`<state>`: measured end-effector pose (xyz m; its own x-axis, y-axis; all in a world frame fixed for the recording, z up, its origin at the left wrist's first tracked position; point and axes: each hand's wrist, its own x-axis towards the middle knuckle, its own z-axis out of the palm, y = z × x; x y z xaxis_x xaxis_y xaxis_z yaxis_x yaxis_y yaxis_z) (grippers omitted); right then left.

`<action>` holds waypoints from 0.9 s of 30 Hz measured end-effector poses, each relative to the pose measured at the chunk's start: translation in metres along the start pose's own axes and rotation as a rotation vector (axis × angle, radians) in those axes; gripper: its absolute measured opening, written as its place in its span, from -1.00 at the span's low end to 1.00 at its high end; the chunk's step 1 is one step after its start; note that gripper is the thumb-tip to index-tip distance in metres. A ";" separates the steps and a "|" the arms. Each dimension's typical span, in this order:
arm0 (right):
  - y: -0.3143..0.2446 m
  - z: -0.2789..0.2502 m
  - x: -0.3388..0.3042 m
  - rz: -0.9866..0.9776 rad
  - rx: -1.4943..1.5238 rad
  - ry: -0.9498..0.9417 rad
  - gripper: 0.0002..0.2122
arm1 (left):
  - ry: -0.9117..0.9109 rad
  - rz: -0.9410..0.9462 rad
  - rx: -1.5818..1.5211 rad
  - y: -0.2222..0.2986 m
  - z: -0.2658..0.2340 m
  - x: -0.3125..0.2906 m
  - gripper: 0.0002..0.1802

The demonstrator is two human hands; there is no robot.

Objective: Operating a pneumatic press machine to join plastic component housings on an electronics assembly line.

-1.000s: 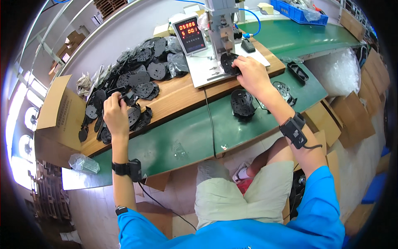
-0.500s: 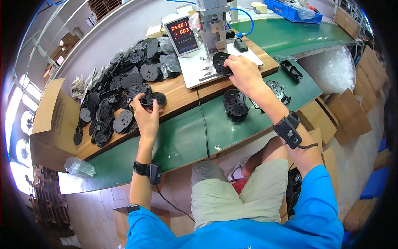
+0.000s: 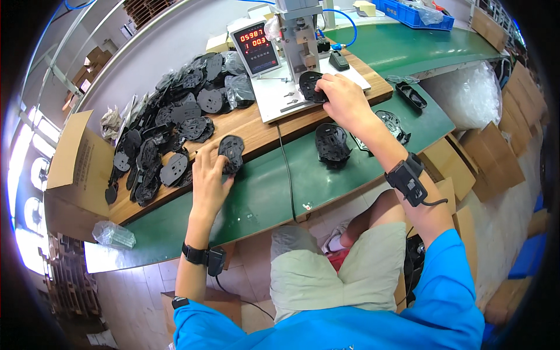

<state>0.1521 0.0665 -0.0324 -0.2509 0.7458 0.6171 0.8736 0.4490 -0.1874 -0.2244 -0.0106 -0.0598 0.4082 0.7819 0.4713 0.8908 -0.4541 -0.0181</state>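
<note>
The green bench [image 3: 256, 204] ran beneath the work, with the wooden board [image 3: 248, 125] on it and the pile [image 3: 181, 96] of black parts over the board's left end. To the right of the pile stood the press [image 3: 297, 41], its column rising from the white plate [image 3: 262, 98].

Working well here seemed to call for the two arms to share the space without crossing. The right arm [image 3: 380, 141] slanted forward and inward over the bench to the press; the left arm [image 3: 202, 224] came up steeply from the near edge, on the pile's side.

The right grip [image 3: 345, 100], back of the hand uppermost, was grasping the right part [image 3: 310, 86] by its right edge at the foot of the press. Whether that part sat flat could not be told. Care there, as judged, meant seating it square, holding only the outer rim and leaving the fingers clear of anything that pressed down.

The left grip [image 3: 209, 181] was grasping the left part [image 3: 231, 153] by its left edge, tilted, near the board's front edge. The thumb stood out lower down, so a fuller pinch would probably have steadied it; how firmly the fingers pressed could not be told.
</note>
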 end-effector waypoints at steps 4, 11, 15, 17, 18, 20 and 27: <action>-0.003 -0.012 -0.002 0.092 0.098 0.087 -0.72 | 0.006 -0.009 -0.144 0.005 0.000 0.001 -0.42; -0.026 -0.019 -0.103 0.047 0.132 0.278 -0.57 | 0.201 -0.002 -0.163 0.024 0.007 0.012 -0.54; -0.024 -0.013 -0.129 0.060 0.159 0.219 -0.51 | 0.196 0.156 -0.251 0.065 0.013 0.050 -0.41; -0.020 -0.008 -0.135 0.044 0.147 0.197 -0.53 | 0.237 0.263 -0.292 0.097 0.017 0.080 -0.38; -0.019 -0.009 -0.137 0.037 0.127 0.192 -0.55 | 0.236 0.294 -0.324 0.113 0.022 0.098 -0.37; -0.016 -0.006 -0.138 0.048 0.137 0.200 -0.60 | 0.200 0.319 -0.362 0.136 0.032 0.124 -0.40; -0.017 -0.006 -0.139 0.081 0.173 0.209 -0.65 | 0.224 0.303 -0.059 0.152 0.088 0.181 -0.50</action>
<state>0.1747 -0.0478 -0.1103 -0.0760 0.6729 0.7358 0.7986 0.4829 -0.3591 0.0023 0.1000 -0.0549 0.5917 0.4990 0.6332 0.7209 -0.6791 -0.1385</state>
